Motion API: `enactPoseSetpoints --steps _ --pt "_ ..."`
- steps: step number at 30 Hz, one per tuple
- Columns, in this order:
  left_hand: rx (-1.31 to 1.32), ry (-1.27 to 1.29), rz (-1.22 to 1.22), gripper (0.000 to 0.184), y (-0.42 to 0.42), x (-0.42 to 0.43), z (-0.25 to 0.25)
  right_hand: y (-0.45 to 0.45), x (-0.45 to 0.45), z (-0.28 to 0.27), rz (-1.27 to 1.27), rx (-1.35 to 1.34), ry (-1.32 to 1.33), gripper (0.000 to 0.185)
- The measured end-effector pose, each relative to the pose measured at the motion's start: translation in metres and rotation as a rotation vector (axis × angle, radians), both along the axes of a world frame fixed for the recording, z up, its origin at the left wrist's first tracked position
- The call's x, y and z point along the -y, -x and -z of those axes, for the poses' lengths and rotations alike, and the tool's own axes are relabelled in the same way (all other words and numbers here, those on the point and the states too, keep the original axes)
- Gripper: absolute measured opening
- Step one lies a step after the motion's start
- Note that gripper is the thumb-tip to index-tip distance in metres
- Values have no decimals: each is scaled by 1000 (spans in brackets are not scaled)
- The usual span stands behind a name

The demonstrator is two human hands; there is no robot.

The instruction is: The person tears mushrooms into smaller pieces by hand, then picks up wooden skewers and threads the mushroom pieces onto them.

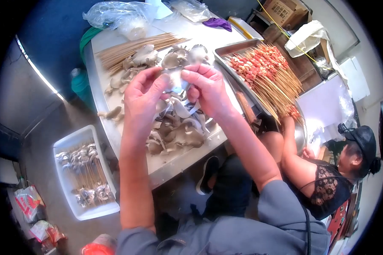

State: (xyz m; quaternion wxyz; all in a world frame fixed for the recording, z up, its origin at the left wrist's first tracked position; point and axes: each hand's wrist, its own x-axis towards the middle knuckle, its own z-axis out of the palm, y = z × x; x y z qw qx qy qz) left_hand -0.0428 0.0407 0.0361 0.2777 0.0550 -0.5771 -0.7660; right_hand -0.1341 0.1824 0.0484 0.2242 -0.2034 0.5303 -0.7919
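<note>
Both of my hands are raised over the white table, pinching a pale oyster mushroom between them. My left hand grips one side of it with thumb and fingers. On the other side, my right hand holds it with the thumb against curled fingers. Beneath and beyond the hands lies a loose heap of grey oyster mushrooms. Bare wooden skewers are bundled at the table's far left, partly under some mushrooms.
A metal tray of meat skewers stands at the right. Beside it sits a co-worker, one arm reaching toward the skewers. A white tub with mushroom skewers is at lower left. Plastic bags lie at the back.
</note>
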Motion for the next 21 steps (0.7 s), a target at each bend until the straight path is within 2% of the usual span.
enactPoseSetpoints --steps 2,3,4,6,9,19,21 --pt "52 -92 166 22 1 9 9 -3 5 4 11 -55 -46 12" --pt "24 -136 162 16 1 9 10 -3 7 6 33 -115 -52 13" --pt "24 -135 163 16 1 10 10 -3 9 8 54 -176 -60 15" --pt "3 -324 149 15 1 11 9 -3 11 7 81 -173 -49 18" --pt "-20 -419 207 14 1 21 13 -3 8 6 103 -114 -14 19" --pt "-17 -384 262 18 -4 12 -2 -14 12 13 97 -200 -4 12" --pt "42 -265 240 15 -4 14 1 -20 14 11 93 -195 -24 12"
